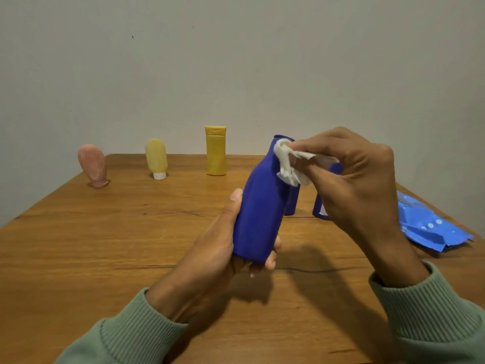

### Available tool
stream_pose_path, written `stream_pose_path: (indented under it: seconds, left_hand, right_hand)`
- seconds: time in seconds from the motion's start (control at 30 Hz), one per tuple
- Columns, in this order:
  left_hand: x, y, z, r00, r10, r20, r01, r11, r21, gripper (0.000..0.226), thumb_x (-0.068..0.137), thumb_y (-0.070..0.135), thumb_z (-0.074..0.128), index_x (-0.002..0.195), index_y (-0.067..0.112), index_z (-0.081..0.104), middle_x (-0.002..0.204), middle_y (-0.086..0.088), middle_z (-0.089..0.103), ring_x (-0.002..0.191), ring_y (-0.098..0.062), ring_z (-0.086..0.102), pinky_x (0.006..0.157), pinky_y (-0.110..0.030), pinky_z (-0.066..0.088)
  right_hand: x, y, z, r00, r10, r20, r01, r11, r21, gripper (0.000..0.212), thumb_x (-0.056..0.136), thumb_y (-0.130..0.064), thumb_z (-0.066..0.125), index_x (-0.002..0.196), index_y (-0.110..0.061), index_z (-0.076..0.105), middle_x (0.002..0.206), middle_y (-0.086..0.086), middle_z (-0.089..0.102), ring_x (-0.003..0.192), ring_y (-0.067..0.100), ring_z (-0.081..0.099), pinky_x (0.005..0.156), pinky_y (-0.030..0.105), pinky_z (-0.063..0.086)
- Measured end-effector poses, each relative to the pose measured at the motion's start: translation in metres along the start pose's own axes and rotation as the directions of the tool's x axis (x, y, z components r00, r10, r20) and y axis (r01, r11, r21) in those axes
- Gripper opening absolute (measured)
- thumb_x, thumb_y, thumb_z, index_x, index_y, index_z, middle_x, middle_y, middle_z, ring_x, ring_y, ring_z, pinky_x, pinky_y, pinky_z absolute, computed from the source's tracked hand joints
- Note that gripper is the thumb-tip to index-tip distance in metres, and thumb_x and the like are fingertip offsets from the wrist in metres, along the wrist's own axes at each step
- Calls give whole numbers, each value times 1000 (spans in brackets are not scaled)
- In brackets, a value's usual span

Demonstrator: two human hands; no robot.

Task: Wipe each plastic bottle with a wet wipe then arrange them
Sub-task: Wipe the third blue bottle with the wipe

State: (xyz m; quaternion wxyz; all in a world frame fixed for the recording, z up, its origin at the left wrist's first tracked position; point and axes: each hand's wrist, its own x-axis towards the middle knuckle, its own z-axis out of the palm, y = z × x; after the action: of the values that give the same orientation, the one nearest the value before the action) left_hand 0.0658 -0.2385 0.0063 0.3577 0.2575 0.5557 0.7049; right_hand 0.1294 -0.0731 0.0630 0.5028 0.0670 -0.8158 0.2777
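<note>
My left hand (217,248) grips the lower body of a tall blue bottle (258,206), held tilted above the wooden table (118,245). My right hand (357,185) pinches a crumpled white wet wipe (288,164) against the bottle's neck near its top. Behind the held bottle stand two more blue bottles, one (292,202) mostly hidden by it and another (321,208) partly covered by my right hand. Along the table's far edge stand a pink bottle (92,165), a pale yellow bottle (156,158) on its white cap, and a taller yellow bottle (216,151).
A blue pack of wet wipes (425,227) lies at the right edge of the table. A plain wall rises right behind the far edge. Green sleeves cover both forearms.
</note>
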Motion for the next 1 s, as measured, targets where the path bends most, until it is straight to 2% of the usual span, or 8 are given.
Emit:
stream_pose_path:
  seconds: [0.13, 0.23, 0.43, 0.6, 0.67, 0.83, 0.93, 1.0]
  left_hand:
    - [-1, -1, 1, 999, 24, -31, -21, 995, 93, 65, 90, 62, 28, 114, 10, 59, 83, -16, 69, 63, -23, 62, 60, -34, 43]
    - [-2, -1, 0, 998, 42, -45, -38, 996, 82, 65, 92, 62, 27, 114, 11, 60, 83, -16, 69, 63, -23, 62, 58, -33, 44]
    - [-1, 3, 1, 998, 56, -1, -56, 983, -175, 60, 96, 59, 29, 108, 12, 64, 80, -17, 62, 58, -23, 57, 48, -29, 40]
    - [-3, 3, 0, 983, -58, 172, 106, 952, -286, 64, 92, 60, 36, 113, 7, 64, 80, -15, 61, 58, -21, 57, 48, -28, 43]
    - [-3, 2, -1, 973, -69, 218, 138, 938, -319, 63, 90, 60, 38, 105, 9, 71, 80, -14, 62, 57, -20, 58, 47, -27, 44]
    - [-1, 3, -5, 977, -25, 211, 105, 922, -374, 60, 92, 59, 36, 101, 14, 75, 80, -12, 62, 58, -19, 58, 49, -26, 43]
    - [1, 3, -3, 987, 8, 160, 56, 919, -391, 59, 94, 57, 33, 97, 16, 75, 78, -13, 61, 58, -19, 56, 46, -26, 43]
    - [2, 4, -2, 990, 25, 142, 33, 918, -396, 58, 95, 57, 33, 101, 14, 71, 79, -15, 61, 58, -21, 56, 46, -26, 44]
  right_hand:
    - [-1, -1, 0, 996, -2, -91, 0, 1000, -21, 20, 84, -13, 69, 103, -20, 67, 90, -4, 64, 84, -1, 59, 72, 9, 45]
    - [-3, -5, 4, 998, -21, 53, 20, 1000, 9, 20, 82, -7, 70, 99, -17, 72, 90, -2, 63, 83, 4, 58, 69, 10, 43]
    - [-1, -5, 3, 949, -92, 303, 55, 990, 128, 20, 80, -10, 69, 99, -16, 72, 90, -6, 63, 84, 8, 60, 70, 14, 46]
    - [4, 1, -4, 993, 114, 22, -115, 962, 246, 18, 80, -12, 72, 98, -14, 72, 89, -1, 70, 82, 12, 66, 67, 21, 52]
    - [2, 1, -2, 985, 173, 1, -166, 940, 298, 19, 79, -18, 72, 97, -11, 72, 88, 2, 71, 82, 14, 67, 68, 26, 55]
    - [1, -1, 0, 973, 106, 204, -158, 953, 259, 17, 78, -11, 72, 95, -14, 73, 88, -1, 69, 82, 16, 65, 67, 25, 52]
    - [2, -7, -5, 907, 35, 421, -145, 962, 233, 18, 74, -12, 75, 90, -19, 74, 83, -6, 68, 78, 9, 63, 65, 15, 48]
    - [2, -9, -5, 894, 11, 448, -108, 975, 192, 18, 73, -16, 75, 91, -21, 74, 83, -9, 67, 78, 7, 63, 65, 13, 47]
